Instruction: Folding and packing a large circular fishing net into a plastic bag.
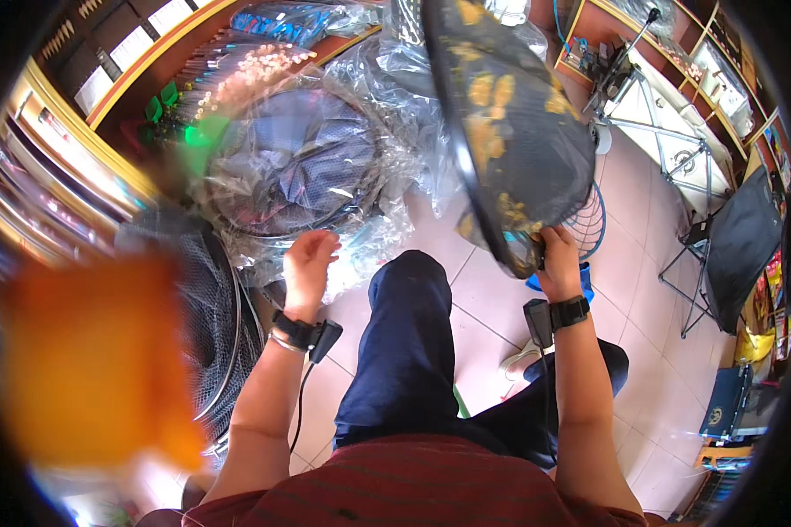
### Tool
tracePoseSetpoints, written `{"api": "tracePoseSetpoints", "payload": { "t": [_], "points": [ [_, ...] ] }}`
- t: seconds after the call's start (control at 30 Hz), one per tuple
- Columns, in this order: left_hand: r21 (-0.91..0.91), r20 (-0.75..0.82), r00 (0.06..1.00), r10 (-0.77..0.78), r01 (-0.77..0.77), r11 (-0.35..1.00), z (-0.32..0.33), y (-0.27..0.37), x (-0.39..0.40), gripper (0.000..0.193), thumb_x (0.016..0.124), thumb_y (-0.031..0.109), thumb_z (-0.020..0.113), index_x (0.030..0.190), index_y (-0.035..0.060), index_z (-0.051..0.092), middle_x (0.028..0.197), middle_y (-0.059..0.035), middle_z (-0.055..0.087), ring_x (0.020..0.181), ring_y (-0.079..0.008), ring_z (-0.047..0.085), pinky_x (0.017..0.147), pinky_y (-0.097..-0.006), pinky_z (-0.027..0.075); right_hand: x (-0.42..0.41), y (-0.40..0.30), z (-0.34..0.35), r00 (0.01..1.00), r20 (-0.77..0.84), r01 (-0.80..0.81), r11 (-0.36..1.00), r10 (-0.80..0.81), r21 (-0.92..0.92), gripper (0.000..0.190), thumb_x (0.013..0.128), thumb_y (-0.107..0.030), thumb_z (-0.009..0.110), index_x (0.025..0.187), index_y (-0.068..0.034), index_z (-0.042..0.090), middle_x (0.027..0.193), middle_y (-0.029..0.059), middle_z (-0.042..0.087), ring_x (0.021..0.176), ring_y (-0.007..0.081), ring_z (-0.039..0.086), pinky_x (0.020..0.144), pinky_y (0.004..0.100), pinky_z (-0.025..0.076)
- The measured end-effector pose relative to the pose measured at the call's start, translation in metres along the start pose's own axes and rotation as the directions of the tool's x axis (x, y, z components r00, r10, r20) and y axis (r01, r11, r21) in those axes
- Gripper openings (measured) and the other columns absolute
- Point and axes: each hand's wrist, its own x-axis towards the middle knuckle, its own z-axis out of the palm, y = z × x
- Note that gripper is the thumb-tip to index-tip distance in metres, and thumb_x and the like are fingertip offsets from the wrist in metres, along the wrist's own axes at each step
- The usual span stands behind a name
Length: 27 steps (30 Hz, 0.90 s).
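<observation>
My right hand (559, 258) grips the lower rim of a round black mesh net (521, 132) with yellow-orange patches, held up and tilted on edge. My left hand (308, 267) is raised with its fingers loosely bent and nothing in it. Just beyond it lies a round folded net in clear plastic wrap (296, 161), dark blue and purple inside. More crumpled clear plastic (395, 85) lies beside that bundle. Behind the held net, part of a blue-rimmed wire or mesh hoop (593, 221) shows near the floor.
Black mesh nets with metal hoops (214, 316) stand at the left. A blurred orange object (92, 362) is close to the camera. At the right are a folding chair (741, 250) and a white folding frame item (672, 141). Shelves with packaged goods (283, 23) line the far side.
</observation>
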Motion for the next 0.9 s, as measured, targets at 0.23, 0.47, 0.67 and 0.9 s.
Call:
{"api": "tracePoseSetpoints", "payload": {
  "t": [0.23, 0.47, 0.67, 0.9],
  "points": [
    [0.744, 0.268, 0.834, 0.483, -0.497, 0.446, 0.044, -0.008, 0.069, 0.059, 0.082, 0.021, 0.076, 0.131, -0.0029, 0.054, 0.142, -0.0280, 0.045, 0.133, -0.0407, 0.044, 0.107, -0.0441, 0.041, -0.025, -0.012, -0.045, 0.996, -0.085, 0.002, 0.994, -0.011, -0.109, 0.028, 0.099, -0.008, 0.048, 0.120, 0.008, 0.057, 0.112, 0.0139, 0.067, 0.098, 0.0222, 0.067, 0.087, 0.0333, 0.054],
    [0.931, 0.260, 0.912, 0.318, -0.325, 0.168, 0.061, -0.019, 0.115, 0.063, 0.085, 0.029, 0.070, 0.139, 0.0041, 0.049, 0.150, -0.0240, 0.038, 0.138, -0.0404, 0.039, 0.113, -0.0470, 0.034, -0.056, -0.020, -0.098, 0.998, -0.066, 0.006, 0.998, -0.010, -0.067, 0.024, 0.100, -0.011, 0.049, 0.111, 0.007, 0.060, 0.104, 0.0112, 0.068, 0.093, 0.0194, 0.067, 0.082, 0.0318, 0.054],
    [0.882, 0.325, 0.850, 0.416, -0.431, 0.192, 0.051, -0.023, 0.127, 0.017, 0.090, 0.019, 0.060, 0.100, 0.0065, 0.066, 0.112, -0.0168, 0.066, 0.105, -0.0368, 0.062, 0.090, -0.0462, 0.050, -0.066, -0.019, -0.131, 0.990, -0.143, -0.006, 1.000, 0.001, -0.028, 0.022, 0.101, -0.013, 0.050, 0.107, 0.004, 0.062, 0.096, 0.0099, 0.069, 0.082, 0.0186, 0.067, 0.074, 0.0297, 0.055],
    [0.895, 0.191, 0.900, 0.393, -0.324, 0.307, 0.050, 0.024, 0.113, 0.012, 0.096, 0.016, 0.049, 0.099, 0.0068, 0.055, 0.096, -0.0198, 0.068, 0.094, -0.0410, 0.066, 0.078, -0.0501, 0.052, -0.085, -0.044, -0.157, 0.984, -0.160, 0.060, 0.992, -0.078, -0.112, 0.020, 0.101, -0.015, 0.052, 0.106, 0.002, 0.063, 0.091, 0.0049, 0.067, 0.077, 0.0139, 0.065, 0.070, 0.0274, 0.052]
  ]
}}
